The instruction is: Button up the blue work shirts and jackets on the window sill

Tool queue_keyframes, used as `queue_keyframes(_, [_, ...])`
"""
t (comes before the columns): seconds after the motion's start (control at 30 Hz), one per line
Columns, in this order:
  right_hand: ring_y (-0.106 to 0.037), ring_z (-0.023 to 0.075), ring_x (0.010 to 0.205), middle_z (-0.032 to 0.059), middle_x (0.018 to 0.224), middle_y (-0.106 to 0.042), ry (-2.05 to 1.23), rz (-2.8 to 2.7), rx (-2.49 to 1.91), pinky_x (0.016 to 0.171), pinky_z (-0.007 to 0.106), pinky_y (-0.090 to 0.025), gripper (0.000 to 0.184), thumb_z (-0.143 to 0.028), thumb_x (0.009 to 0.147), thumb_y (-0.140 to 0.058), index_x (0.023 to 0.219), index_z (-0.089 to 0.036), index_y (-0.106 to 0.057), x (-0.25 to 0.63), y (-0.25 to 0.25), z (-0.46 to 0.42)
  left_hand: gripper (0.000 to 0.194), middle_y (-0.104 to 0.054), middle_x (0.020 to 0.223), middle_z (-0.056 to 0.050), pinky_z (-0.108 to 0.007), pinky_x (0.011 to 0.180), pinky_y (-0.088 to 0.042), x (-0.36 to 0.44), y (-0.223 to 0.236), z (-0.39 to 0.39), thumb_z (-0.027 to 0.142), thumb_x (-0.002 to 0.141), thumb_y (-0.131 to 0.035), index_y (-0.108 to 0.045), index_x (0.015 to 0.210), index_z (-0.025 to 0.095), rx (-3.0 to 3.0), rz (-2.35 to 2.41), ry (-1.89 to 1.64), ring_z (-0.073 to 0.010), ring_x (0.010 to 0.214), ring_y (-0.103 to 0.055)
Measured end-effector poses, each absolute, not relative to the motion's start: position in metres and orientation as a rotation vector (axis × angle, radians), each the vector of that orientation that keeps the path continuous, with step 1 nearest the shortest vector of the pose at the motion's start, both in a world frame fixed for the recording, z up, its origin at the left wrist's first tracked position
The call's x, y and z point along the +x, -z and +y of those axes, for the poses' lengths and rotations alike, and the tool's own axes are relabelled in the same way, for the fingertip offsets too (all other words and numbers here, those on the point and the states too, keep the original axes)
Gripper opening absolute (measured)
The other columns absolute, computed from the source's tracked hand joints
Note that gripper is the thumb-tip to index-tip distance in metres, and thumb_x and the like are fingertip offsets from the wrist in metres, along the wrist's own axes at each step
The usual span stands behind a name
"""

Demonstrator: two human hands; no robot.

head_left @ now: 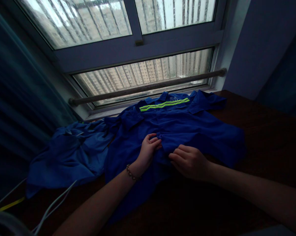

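Observation:
A blue work shirt (177, 121) with yellow-green reflective stripes (165, 104) lies spread on a dark wooden table, its collar toward the window. My left hand (149, 148), with a bracelet (131, 172) at the wrist, has curled fingers at the shirt's front edge near the middle. To its right, my right hand (187, 160) is closed, its fingertips pinching the cloth of the same front edge. The thumb of my left hand is hidden. Dim light hides the detail of the cloth between the hands.
Another blue garment (71, 154) lies crumpled on the left. White cables (55, 206) and a yellow strip (12, 204) are at the lower left. Behind the table (270, 131) stand a window with a metal bar (148, 88) and a dark curtain (22, 85).

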State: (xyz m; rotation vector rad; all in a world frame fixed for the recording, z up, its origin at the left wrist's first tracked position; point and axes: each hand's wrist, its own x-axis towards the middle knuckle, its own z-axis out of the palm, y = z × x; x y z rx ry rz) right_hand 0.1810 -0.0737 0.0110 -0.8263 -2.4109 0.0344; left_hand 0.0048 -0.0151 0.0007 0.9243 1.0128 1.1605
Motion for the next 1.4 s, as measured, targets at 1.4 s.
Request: queue_keyframes(1.4, [-0.053, 0.0106, 0.055, -0.0008, 0.06, -0.055, -1.698, -0.919, -0.739, 0.057, 0.024, -0.045, 0.015, -0.025, 0.065, -0.064, 0.063, -0.016, -0.053, 0.193, -0.007, -0.037, 0.033, -0.054, 0.102, -0.01, -0.034, 0.079, -0.04, 0.022, -0.006, -0.063, 0.028, 0.078, -0.05, -0.049, 0.11, 0.019, 2.754, 0.726, -0.5, -0.022, 0.09, -0.05])
